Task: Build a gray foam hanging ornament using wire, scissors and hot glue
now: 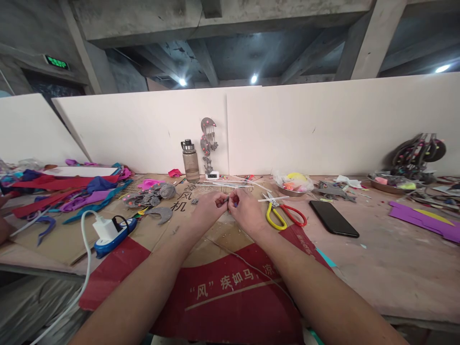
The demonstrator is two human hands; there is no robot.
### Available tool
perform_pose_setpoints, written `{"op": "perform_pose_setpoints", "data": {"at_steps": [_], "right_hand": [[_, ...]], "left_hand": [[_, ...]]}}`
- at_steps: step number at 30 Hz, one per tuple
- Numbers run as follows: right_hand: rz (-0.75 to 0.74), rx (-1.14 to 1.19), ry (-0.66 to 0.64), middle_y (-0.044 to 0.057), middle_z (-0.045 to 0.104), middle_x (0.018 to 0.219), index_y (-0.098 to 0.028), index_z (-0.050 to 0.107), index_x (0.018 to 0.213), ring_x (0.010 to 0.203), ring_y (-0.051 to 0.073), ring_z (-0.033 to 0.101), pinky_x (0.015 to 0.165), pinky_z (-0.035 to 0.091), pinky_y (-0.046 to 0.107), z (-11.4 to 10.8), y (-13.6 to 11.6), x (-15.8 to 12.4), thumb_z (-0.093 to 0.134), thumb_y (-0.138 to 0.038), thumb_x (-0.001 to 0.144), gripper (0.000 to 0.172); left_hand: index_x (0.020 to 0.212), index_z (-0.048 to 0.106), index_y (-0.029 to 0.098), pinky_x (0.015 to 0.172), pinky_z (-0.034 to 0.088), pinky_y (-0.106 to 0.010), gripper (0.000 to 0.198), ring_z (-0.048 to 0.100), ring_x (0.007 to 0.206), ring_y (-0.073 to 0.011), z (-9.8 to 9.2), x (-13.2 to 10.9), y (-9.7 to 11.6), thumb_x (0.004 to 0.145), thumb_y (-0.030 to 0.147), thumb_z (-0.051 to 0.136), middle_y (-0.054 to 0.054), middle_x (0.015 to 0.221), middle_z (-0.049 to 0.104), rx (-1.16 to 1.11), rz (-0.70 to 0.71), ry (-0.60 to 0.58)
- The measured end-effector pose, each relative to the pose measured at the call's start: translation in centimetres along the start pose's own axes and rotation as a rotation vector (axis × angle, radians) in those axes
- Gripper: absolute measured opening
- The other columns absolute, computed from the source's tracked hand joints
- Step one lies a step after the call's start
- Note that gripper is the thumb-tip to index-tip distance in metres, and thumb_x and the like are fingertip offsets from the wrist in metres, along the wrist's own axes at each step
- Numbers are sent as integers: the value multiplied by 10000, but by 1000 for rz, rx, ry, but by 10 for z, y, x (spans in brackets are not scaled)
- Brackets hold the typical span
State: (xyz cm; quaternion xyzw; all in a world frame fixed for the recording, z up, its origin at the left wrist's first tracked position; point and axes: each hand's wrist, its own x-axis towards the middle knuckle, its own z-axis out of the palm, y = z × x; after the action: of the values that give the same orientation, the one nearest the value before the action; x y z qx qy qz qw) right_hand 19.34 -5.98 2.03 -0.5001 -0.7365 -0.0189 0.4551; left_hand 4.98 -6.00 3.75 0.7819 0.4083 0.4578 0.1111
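My left hand (211,205) and my right hand (245,205) meet over a sheet of brown and red cardboard (230,297). Their fingertips are pinched together around something small and greyish that I cannot make out. A thin cord (247,262) trails across the cardboard below them. Scissors (276,218) with one yellow and one red handle lie right of my right hand. Left of my hands are a grey felt crescent (162,214), a ball of grey yarn (167,190) and a heap of grey pieces with coloured dots (145,197).
A water bottle (190,163), a small white clock (212,176) and a hanging grey ornament (207,141) stand by the white partition (143,129). A phone (333,218) lies to the right. A blue power strip (114,238) and coloured fabric (72,187) are at left, near another person's hand (5,223).
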Motion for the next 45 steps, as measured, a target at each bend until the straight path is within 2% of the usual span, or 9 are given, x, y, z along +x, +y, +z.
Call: {"op": "perform_pose_setpoints", "data": {"at_steps": [4,8,11,18,25,30,36,40,45], "right_hand": [[69,79,18,31,611,776,-196,564,778,725,165,540,674,388,283,0,-1,2,526,-183,790,42],[146,202,59,-3,583,687,-201,543,723,643,141,517,629,380,266,-3,-1,5,509,-175,770,63],[136,248,48,-8,581,676,-202,543,720,634,138,515,620,384,262,-2,0,6,505,-176,782,77],[16,171,11,29,618,778,-196,570,786,737,160,543,705,403,284,4,4,1,537,-192,833,58],[53,131,2,28,604,785,-195,545,762,765,162,542,719,393,280,3,3,1,533,-152,787,52],[147,196,-17,-1,578,709,-193,527,727,663,135,508,637,365,255,2,0,3,512,-158,764,53],[226,272,46,-31,542,640,-191,513,695,603,121,488,602,351,241,0,8,8,495,-164,746,60],[164,348,-90,-15,577,700,-179,563,759,659,126,519,648,380,239,2,7,6,434,-108,756,148],[101,393,-239,-17,598,703,-176,579,819,660,115,541,656,402,220,0,-1,3,359,-50,772,258]], "left_hand": [[741,745,244,620,364,-264,127,548,645,-164,0,0,0,700,182,642,-12,697,696,-49,-35,16],[717,728,217,608,373,-252,77,556,629,-155,0,3,-11,711,227,652,-8,679,686,-81,-126,53],[694,714,201,595,372,-247,65,556,616,-151,0,4,-18,706,244,666,-10,660,682,-89,-159,63],[776,738,200,621,384,-249,157,587,660,-152,1,1,-11,776,230,585,-8,709,701,-64,-119,-54],[793,754,222,624,385,-259,143,590,670,-162,1,-1,0,744,188,624,-16,733,710,18,-53,-21],[793,743,218,651,404,-260,146,608,718,-164,2,0,-6,763,203,601,-14,775,717,22,-84,-37],[757,705,172,623,410,-257,122,587,657,-153,-2,6,-24,737,265,629,-14,713,696,3,-222,69],[758,689,158,622,407,-253,166,566,635,-136,-9,11,-36,737,314,639,-16,706,680,-79,-278,185],[788,650,156,506,348,-221,197,473,498,-96,-16,14,-42,751,348,626,26,562,575,-266,-352,302]]}}
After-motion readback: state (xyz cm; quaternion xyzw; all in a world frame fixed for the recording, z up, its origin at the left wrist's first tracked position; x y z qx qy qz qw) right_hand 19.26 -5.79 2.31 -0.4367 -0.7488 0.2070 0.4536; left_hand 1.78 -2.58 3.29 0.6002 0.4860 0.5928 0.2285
